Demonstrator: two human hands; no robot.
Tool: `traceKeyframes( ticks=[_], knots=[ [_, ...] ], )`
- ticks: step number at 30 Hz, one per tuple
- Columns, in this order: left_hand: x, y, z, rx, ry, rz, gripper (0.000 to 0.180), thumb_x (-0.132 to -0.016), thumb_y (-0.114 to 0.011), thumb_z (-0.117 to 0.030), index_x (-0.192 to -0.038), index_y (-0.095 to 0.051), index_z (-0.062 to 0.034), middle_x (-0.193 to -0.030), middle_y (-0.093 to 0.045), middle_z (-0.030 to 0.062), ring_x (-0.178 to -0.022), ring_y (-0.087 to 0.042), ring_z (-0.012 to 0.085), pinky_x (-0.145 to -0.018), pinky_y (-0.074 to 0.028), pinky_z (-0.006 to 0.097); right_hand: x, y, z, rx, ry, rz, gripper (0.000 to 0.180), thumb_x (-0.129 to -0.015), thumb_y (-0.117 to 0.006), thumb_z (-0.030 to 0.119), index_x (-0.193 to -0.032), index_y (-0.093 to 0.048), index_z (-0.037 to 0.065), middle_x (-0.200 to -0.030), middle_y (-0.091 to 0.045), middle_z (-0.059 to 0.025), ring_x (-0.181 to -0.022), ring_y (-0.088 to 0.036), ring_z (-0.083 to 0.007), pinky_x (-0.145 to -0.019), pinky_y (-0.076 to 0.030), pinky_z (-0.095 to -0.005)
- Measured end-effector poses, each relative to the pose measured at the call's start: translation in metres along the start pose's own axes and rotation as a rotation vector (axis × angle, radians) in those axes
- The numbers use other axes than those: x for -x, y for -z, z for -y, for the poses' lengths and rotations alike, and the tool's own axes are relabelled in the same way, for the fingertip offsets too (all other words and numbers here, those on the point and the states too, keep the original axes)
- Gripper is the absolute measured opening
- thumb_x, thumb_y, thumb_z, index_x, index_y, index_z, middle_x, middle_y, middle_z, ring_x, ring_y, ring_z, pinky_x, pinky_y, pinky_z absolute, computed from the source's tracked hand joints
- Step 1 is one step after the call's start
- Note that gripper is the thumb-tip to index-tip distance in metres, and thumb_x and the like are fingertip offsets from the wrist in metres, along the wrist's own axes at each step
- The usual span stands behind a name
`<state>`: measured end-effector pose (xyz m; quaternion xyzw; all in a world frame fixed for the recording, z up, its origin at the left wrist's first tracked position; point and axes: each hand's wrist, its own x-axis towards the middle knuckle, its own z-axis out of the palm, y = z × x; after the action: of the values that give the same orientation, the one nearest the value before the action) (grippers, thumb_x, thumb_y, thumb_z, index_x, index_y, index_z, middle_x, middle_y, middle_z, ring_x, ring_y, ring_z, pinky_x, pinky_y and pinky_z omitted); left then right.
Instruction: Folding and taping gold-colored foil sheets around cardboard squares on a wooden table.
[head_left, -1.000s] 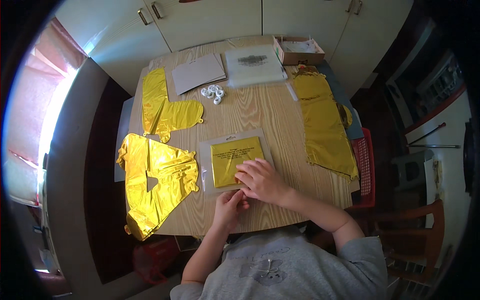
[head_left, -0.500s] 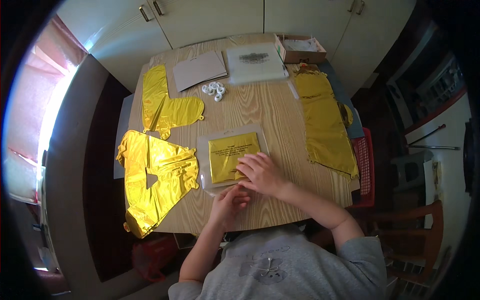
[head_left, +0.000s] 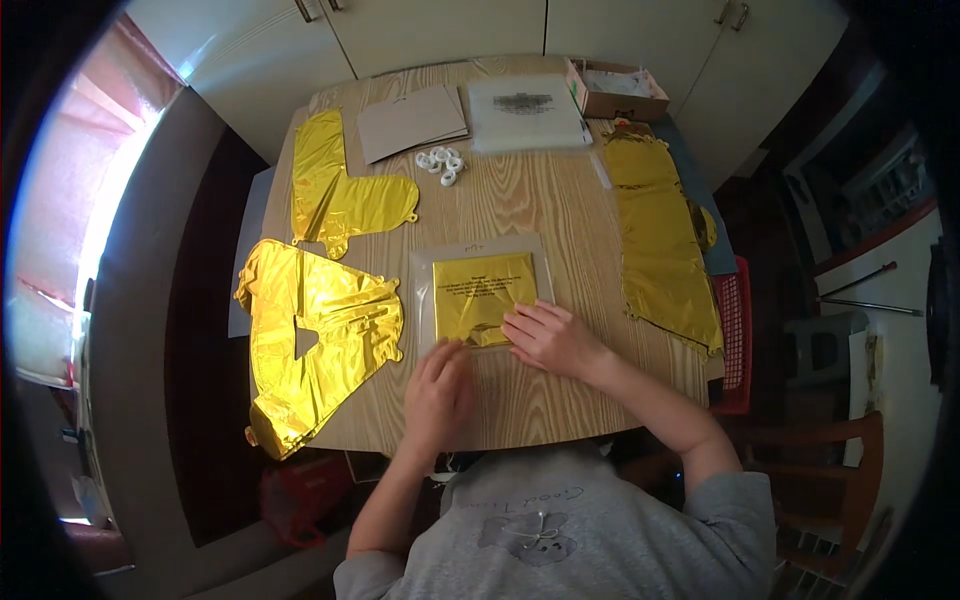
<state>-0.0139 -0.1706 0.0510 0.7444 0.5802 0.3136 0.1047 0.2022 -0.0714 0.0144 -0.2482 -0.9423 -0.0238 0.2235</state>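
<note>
A clear plastic bag (head_left: 424, 290) lies flat on the table before me, with a cardboard sheet (head_left: 500, 244) and a folded gold foil balloon (head_left: 480, 305) in it. Small dark print runs across the bag's front. My right hand (head_left: 555, 342) rests on the bag's lower right corner, fingers stretched out and pressed on it. At the lower left corner is my left hand (head_left: 437, 395), smeared by motion, its fingertips close to the bag's lower edge. Whether those fingers pinch the bag cannot be made out.
Unfolded gold foil balloons lie around: an L-shaped one (head_left: 335, 200), one with a triangular hole (head_left: 345, 345) and a long one (head_left: 665, 235). Behind are white rolls (head_left: 441, 162), cardboard sheets (head_left: 410, 122), a stack of clear bags (head_left: 525, 125) and a cardboard box (head_left: 622, 103).
My left hand has moved from below the bag up to its lower left corner. My right hand has shifted to the right corner. The whole view has shifted slightly.
</note>
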Motion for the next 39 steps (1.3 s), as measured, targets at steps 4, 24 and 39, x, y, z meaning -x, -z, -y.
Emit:
traceKeyframes(
  ticks=[4, 24, 39],
  knots=[
    [-0.034, -0.012, 0.019, -0.103, -0.047, -0.014, 0.035, -0.089, -0.057, -0.007, -0.123, -0.055, 0.0029, -0.132, -0.053, 0.0205, -0.127, -0.046, 0.0374, -0.105, -0.039, 0.045, 0.001, -0.001, 0.001, -0.037, -0.002, -0.009, 0.031, -0.078, -0.068, 0.024, -0.102, -0.066, 0.004, -0.111, -0.066, -0.0085, -0.108, -0.061, -0.0247, -0.094, -0.048, -0.0397],
    [-0.086, -0.068, 0.058, -0.324, 0.03, 0.169, 0.076, -0.092, -0.046, -0.047, -0.142, -0.031, 0.0081, -0.15, -0.03, 0.0253, -0.142, -0.024, 0.0384, -0.115, -0.018, 0.049, -0.029, -0.026, -0.03, 0.063, -0.39, 0.357, 0.086, -0.091, -0.037, 0.063, -0.147, -0.025, -0.001, -0.155, -0.023, -0.0161, -0.146, -0.016, -0.027, -0.118, -0.01, -0.0487],
    [-0.085, -0.054, 0.057, -0.351, 0.116, 0.23, 0.088, -0.089, -0.048, -0.056, -0.144, -0.027, 0.0086, -0.152, -0.026, 0.0251, -0.144, -0.021, 0.0358, -0.115, -0.012, 0.055, -0.032, -0.022, -0.031, 0.026, -0.42, 0.424, 0.105, -0.079, -0.049, 0.073, -0.149, -0.021, 0.0, -0.156, -0.019, -0.0153, -0.146, -0.014, -0.026, -0.117, -0.006, -0.0546]
  ],
)
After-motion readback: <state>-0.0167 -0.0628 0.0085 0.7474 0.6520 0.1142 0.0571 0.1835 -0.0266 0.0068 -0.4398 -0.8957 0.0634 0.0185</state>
